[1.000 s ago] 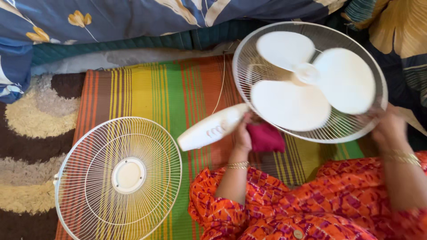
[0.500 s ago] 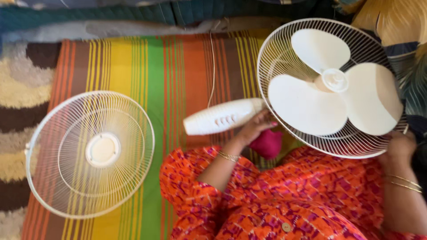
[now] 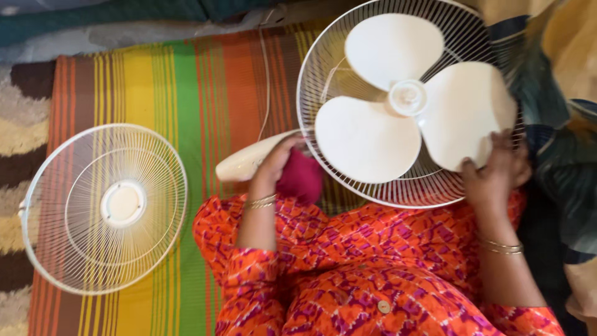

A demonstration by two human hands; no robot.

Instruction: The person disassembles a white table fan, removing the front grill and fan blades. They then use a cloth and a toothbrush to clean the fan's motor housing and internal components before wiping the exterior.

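A white fan lies tilted over my lap, its rear wire guard [image 3: 323, 68] open to three white blades [image 3: 367, 137]. My left hand [image 3: 277, 165] holds a magenta cloth [image 3: 301, 179] beside the fan's white body [image 3: 245, 163], just under the guard's left rim. My right hand [image 3: 494, 174] grips the guard's right rim, with fingers touching the right blade [image 3: 463, 112]. The loose front guard [image 3: 106, 208] lies flat on the striped mat at my left.
A striped multicoloured mat [image 3: 205, 93] covers the floor, with a brown and cream shaggy rug [image 3: 22, 124] at its left edge. A thin white cord [image 3: 266, 81] runs up the mat. Patterned bedding [image 3: 559, 74] lies at the right. My orange patterned clothing [image 3: 373, 267] fills the bottom.
The fan has shifted left and nearer. My right hand moved up from the guard's lower right rim onto the right blade. My left hand with the cloth moved left along the fan's body.
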